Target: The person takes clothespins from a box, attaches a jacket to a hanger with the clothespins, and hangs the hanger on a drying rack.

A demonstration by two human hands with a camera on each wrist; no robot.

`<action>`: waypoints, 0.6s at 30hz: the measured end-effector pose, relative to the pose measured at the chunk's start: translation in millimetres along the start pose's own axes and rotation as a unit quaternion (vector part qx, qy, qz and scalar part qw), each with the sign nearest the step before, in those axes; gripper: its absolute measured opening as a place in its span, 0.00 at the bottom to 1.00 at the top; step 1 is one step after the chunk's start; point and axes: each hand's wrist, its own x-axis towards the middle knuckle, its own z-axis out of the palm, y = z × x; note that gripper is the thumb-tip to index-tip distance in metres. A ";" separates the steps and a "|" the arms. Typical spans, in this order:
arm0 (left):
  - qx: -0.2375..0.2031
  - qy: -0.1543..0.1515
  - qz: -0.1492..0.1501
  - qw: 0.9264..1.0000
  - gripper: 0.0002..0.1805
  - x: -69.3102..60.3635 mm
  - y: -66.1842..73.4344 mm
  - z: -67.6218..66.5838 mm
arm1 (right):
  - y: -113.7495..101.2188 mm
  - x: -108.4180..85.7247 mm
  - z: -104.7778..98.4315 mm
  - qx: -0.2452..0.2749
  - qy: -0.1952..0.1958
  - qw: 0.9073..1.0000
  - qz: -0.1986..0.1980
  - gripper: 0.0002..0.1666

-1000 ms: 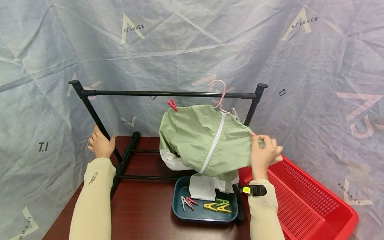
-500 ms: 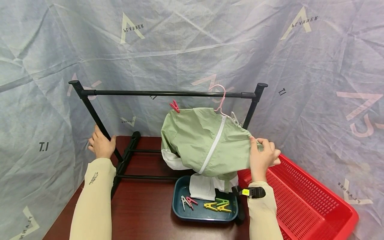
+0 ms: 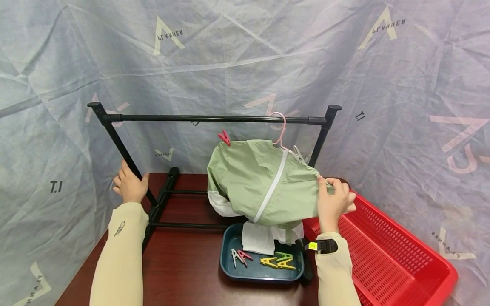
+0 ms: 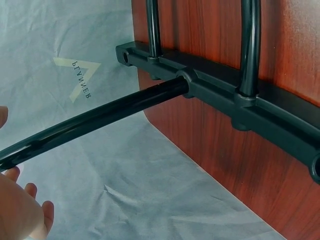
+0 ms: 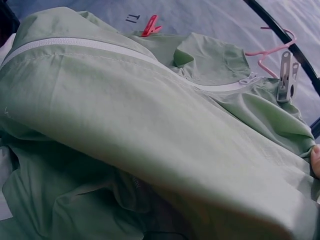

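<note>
A light green jacket point(image 3: 264, 178) with a white zip hangs tilted on a pink hanger point(image 3: 282, 129). My right hand point(image 3: 334, 199) pinches the jacket's edge on the right, thumb in front; the right wrist view shows one fingertip. The hanger's hook overlaps the black rack's top bar point(image 3: 214, 118); whether its weight rests there is unclear. On the jacket's shoulders are a red clothespin point(image 3: 225, 138) and a grey clothespin point(image 5: 286, 77). My left hand point(image 3: 131, 183) straddles the rack's left post point(image 3: 122, 146), fingers extended on one side, thumb on the other.
Below the jacket, a dark blue tray point(image 3: 260, 279) holds several coloured clothespins point(image 3: 285, 264) and a white cloth point(image 3: 257, 239). A red perforated basket point(image 3: 398, 250) stands at the right. Grey printed fabric point(image 3: 245, 51) surrounds the brown table point(image 3: 180, 272).
My right hand has moved down and slightly left with the jacket. The hanger's hook has lowered toward the top bar, and the red clothespin has shifted right and down. My left hand stays at the post.
</note>
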 end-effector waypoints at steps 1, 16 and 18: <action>-0.001 0.000 0.000 1.000 0.47 0.0 -0.4 -0.1 | 0.5 -0.1 0.3 0.000 -0.001 1.000 0.000 0.19; 0.005 0.002 0.006 1.000 0.49 -4.9 1.3 0.7 | 6.1 -3.3 1.6 -0.011 -0.007 1.000 0.006 0.20; 0.005 0.000 0.004 1.000 0.49 -5.7 1.8 0.2 | 6.6 -3.6 1.9 -0.012 -0.007 1.000 0.005 0.20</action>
